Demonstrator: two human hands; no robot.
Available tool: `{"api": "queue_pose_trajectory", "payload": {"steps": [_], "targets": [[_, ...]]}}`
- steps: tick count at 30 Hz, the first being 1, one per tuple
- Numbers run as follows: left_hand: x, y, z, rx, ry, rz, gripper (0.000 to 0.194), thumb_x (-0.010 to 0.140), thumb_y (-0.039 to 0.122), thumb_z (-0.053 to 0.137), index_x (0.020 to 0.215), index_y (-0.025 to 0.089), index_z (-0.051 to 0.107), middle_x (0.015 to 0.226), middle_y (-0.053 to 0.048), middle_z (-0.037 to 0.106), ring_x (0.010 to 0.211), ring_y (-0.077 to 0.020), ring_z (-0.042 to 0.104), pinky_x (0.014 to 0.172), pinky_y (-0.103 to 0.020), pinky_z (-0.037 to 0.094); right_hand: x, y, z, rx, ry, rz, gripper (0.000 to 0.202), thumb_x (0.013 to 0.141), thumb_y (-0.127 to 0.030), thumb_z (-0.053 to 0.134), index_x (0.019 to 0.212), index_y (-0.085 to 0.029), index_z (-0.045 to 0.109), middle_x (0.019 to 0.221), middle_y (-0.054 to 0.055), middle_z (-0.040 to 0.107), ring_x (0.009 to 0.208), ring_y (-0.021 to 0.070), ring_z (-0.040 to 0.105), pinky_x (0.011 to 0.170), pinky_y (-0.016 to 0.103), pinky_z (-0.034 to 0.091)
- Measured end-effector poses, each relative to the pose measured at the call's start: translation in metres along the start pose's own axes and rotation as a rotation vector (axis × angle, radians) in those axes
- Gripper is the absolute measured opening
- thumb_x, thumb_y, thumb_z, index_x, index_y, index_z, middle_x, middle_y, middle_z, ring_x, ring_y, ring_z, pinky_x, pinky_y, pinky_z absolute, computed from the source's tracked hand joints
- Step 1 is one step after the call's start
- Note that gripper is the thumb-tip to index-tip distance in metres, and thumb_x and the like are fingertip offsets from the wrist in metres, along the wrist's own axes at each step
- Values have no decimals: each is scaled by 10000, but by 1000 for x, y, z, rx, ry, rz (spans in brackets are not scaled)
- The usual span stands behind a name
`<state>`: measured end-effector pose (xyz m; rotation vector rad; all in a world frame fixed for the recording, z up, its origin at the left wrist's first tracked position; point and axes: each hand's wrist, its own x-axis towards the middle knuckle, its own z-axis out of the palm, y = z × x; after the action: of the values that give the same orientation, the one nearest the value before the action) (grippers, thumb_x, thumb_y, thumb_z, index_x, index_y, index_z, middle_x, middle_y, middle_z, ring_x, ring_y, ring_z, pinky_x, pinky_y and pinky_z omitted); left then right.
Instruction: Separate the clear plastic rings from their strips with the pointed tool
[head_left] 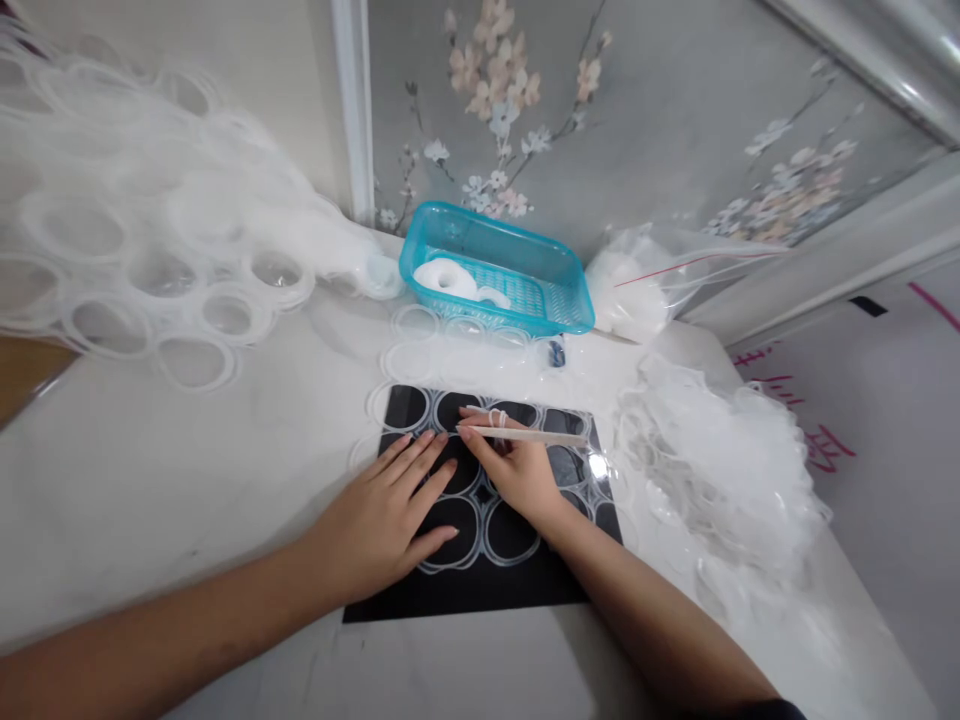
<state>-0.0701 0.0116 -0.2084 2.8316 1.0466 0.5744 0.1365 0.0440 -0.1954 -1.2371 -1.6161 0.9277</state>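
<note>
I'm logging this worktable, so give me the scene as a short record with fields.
Left hand: spread over a clear sheet with ring shapes
Right hand: holds a thin pale stick over it
Board: black, under the sheet
Basket: blue, behind the board, white roll inside
Bag: clear, red line, right of the basket
Left heap: see-through ringed pieces
Right heap: whitish, see-through pieces

The left hand (386,515) is lying palm down, its fingers spreading and pointing toward the far edge of the tabletop (225,470), its thumb stretching sideways. The right hand (525,475) is curling, thumb and fingers pinching. The left forearm (187,630) and right forearm (660,610) are converging.
</note>
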Motion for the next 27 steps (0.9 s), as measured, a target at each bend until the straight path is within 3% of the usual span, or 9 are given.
{"api": "queue_pose_trajectory", "payload": {"steps": [6, 10, 13, 18, 20, 22, 24, 25, 27], "targets": [[1, 0, -1, 24, 3, 20, 589, 996, 549, 426, 1343, 89, 548, 1456, -210, 519, 1390, -336, 451, 1148, -485, 357, 1, -1, 0, -129, -47, -111, 133, 949, -235, 566, 985, -218, 693, 1031, 76, 772, 1054, 217, 722, 894, 359, 592], [2, 0, -1, -3, -2, 8, 597, 996, 539, 425, 1382, 90, 506, 1465, -210, 509, 1399, -336, 438, 1149, -492, 358, -2, -4, 0, -451, -119, -287, 183, 981, -229, 514, 1023, -189, 688, 1061, 107, 771, 1010, 247, 726, 858, 369, 593], [2, 0, -1, -38, -17, -8, 596, 992, 526, 436, 1413, 107, 473, 1484, -198, 492, 1410, -338, 420, 1155, -514, 352, -10, -6, 5, -671, -192, -319, 211, 984, -212, 490, 1055, -189, 687, 1098, 138, 759, 954, 282, 719, 787, 384, 588], [3, 1, -3, 8, -48, -3, 601, 986, 503, 444, 1421, 90, 469, 1473, -217, 498, 1383, -335, 461, 1104, -484, 424, -6, -6, 7, -683, -267, -323, 189, 931, -196, 555, 1061, -213, 691, 1133, 155, 734, 974, 322, 680, 737, 399, 563], [4, 2, -4, 44, -59, -2, 602, 987, 514, 441, 1406, 84, 493, 1479, -219, 490, 1382, -329, 464, 1102, -465, 428, 17, -1, -10, -651, -125, -296, 151, 909, -198, 579, 988, -203, 708, 951, 132, 748, 870, 289, 681, 722, 377, 542], [4, 2, -4, 54, -67, -10, 606, 990, 535, 429, 1396, 93, 514, 1492, -207, 478, 1393, -323, 452, 1113, -454, 416, 48, 5, -38, -606, 198, -225, 182, 928, -227, 539, 877, -182, 708, 787, 96, 705, 749, 235, 662, 727, 359, 516], [3, 2, -4, 44, -67, -20, 612, 998, 547, 407, 1401, 100, 519, 1503, -195, 469, 1406, -317, 434, 1124, -448, 401, 74, 10, -65, -593, 465, -176, 332, 995, -243, 371, 934, -133, 678, 898, 145, 691, 773, 229, 653, 775, 403, 501], [3, 1, -4, 38, -60, -19, 618, 1001, 552, 397, 1400, 97, 521, 1501, -194, 471, 1408, -315, 433, 1126, -444, 398, 80, 11, -74, -532, 671, -152, 326, 996, -275, 387, 939, -133, 676, 908, 142, 694, 776, 226, 650, 777, 404, 504], [2, 0, -4, 34, -44, -10, 610, 1003, 551, 395, 1387, 98, 537, 1495, -190, 481, 1404, -310, 439, 1126, -437, 397, 75, 9, -77, -433, 711, -143, 306, 983, -314, 440, 926, -142, 688, 890, 131, 715, 778, 231, 661, 753, 404, 520]]}}
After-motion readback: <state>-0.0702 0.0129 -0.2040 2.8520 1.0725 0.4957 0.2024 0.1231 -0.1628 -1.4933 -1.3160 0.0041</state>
